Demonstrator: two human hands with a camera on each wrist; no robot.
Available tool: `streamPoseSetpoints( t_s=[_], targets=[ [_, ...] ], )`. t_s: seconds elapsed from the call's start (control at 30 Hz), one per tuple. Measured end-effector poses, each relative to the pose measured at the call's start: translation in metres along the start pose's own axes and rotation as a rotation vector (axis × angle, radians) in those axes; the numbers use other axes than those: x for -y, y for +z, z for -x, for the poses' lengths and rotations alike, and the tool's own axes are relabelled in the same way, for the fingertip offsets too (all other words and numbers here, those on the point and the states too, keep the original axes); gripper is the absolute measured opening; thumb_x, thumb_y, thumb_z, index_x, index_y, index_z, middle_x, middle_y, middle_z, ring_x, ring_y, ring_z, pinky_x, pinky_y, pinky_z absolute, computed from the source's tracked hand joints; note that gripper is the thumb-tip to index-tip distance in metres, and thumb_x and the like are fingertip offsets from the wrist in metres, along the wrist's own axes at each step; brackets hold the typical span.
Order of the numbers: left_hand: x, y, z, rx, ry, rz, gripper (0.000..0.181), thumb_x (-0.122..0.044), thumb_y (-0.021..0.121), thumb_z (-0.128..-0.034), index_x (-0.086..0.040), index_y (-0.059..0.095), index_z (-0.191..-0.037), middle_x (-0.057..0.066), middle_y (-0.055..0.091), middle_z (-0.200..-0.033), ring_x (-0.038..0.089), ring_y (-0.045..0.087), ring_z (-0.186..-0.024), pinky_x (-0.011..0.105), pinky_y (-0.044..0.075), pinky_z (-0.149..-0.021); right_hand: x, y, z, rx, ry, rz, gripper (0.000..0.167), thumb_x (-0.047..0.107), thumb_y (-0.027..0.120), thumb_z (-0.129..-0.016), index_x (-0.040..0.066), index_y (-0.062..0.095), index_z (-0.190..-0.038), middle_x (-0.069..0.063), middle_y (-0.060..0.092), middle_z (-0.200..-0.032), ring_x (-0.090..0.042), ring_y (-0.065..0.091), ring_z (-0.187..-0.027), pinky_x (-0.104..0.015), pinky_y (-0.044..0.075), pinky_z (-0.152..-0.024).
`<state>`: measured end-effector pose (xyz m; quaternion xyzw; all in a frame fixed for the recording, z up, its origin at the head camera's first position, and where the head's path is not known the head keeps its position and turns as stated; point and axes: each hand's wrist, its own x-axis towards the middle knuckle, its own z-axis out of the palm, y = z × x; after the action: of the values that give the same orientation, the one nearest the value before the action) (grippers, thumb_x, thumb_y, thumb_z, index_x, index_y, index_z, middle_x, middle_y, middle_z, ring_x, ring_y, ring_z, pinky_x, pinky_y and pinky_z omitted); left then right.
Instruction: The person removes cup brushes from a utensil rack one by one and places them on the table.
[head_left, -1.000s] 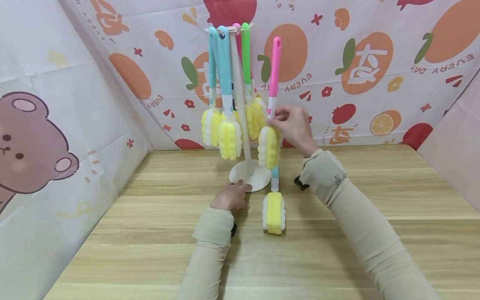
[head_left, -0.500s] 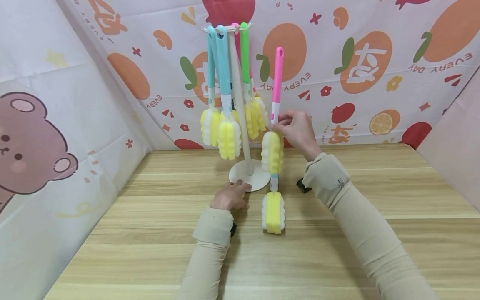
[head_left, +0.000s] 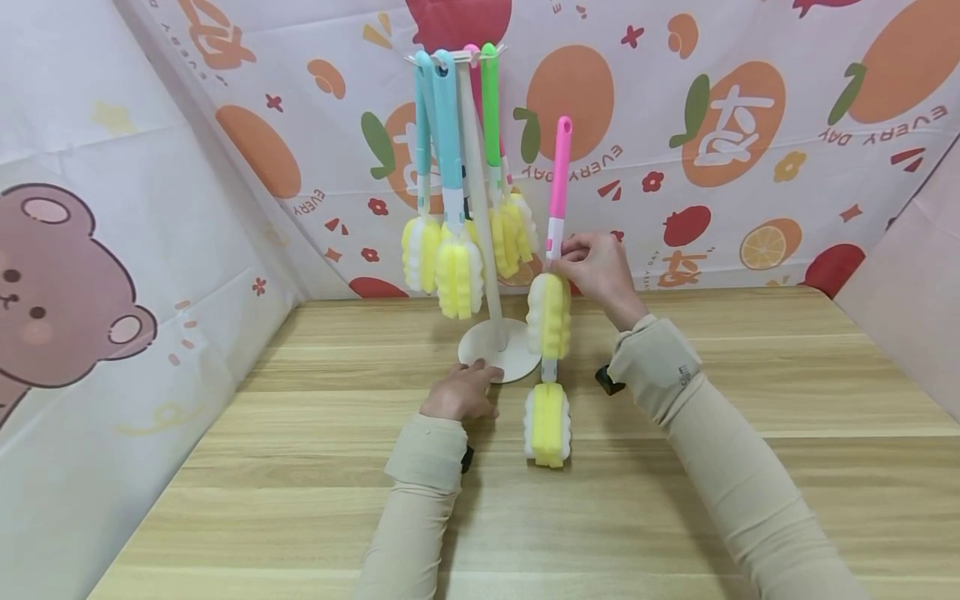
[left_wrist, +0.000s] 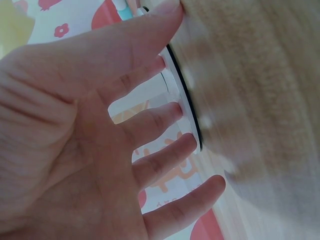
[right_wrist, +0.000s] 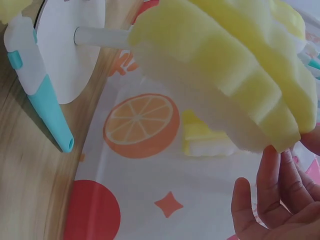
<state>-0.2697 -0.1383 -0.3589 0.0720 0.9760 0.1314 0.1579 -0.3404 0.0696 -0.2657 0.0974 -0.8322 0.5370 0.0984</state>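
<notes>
In the head view my right hand (head_left: 602, 268) pinches a pink-handled sponge bottle brush (head_left: 559, 179) at its white neck, with the yellow-and-white sponge hanging down. That sponge (right_wrist: 215, 65) fills much of the right wrist view. My left hand (head_left: 461, 393) has its fingers spread, and in the left wrist view the fingertips touch the rim of the round white base (left_wrist: 177, 92). This base carries the white stand (head_left: 491, 287), just left of the pink brush. Behind the pink brush's sponge, a blue-handled bottle brush (head_left: 548, 425) lies on the table, its handle mostly hidden in the head view.
Several bottle brushes hang from the stand's top hooks, among them a blue one (head_left: 450, 125) and a green one (head_left: 491, 108). A patterned cloth (head_left: 727, 208) closes off the back of the wooden table (head_left: 300, 483).
My right hand has lowered the pink-handled bottle brush and shifted it slightly right, away from the stand. The left hand stays at the base.
</notes>
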Motion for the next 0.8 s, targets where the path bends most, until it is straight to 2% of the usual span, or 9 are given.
streamPoseSetpoints(
  t_s=[0.17,0.23,0.6,0.8],
  targets=[
    [0.000,0.000,0.001,0.002,0.004,0.004,0.060,-0.017,0.078,-0.0902,-0.018,0.055,-0.146,0.012,0.036,-0.161,0.036,0.030,-0.146,0.061,0.037,-0.107,-0.005,-0.002,0.002,0.024,0.041,-0.040,0.029,0.008,0.078,-0.088,-0.007,0.070,-0.111,-0.020,0.072,-0.101,-0.018,0.065,-0.083,-0.026,0.057,-0.068],
    [0.000,0.000,0.001,0.003,0.005,0.007,0.060,-0.017,0.077,-0.0901,-0.018,0.055,-0.146,0.012,0.035,-0.161,0.037,0.030,-0.146,0.062,0.037,-0.107,-0.007,-0.002,0.002,0.031,0.052,-0.047,0.029,0.007,0.078,-0.088,-0.007,0.070,-0.112,-0.020,0.072,-0.102,-0.018,0.065,-0.083,-0.021,0.055,-0.065],
    [0.001,0.000,0.000,0.003,0.003,0.000,0.061,-0.017,0.078,-0.0898,-0.018,0.055,-0.146,0.012,0.036,-0.161,0.037,0.031,-0.146,0.061,0.037,-0.107,-0.015,-0.004,0.005,0.040,0.052,-0.011,0.022,0.006,0.078,-0.088,-0.006,0.070,-0.104,-0.015,0.071,-0.095,-0.014,0.063,-0.079,-0.021,0.052,-0.066],
    [0.000,0.000,0.000,0.002,0.009,-0.008,0.060,-0.018,0.077,-0.0904,-0.019,0.055,-0.146,0.012,0.036,-0.160,0.037,0.031,-0.145,0.060,0.039,-0.106,-0.019,-0.007,0.007,0.059,0.085,0.002,0.024,0.009,0.079,-0.088,-0.006,0.071,-0.104,-0.012,0.071,-0.091,-0.013,0.060,-0.077,-0.023,0.051,-0.067]
  ],
)
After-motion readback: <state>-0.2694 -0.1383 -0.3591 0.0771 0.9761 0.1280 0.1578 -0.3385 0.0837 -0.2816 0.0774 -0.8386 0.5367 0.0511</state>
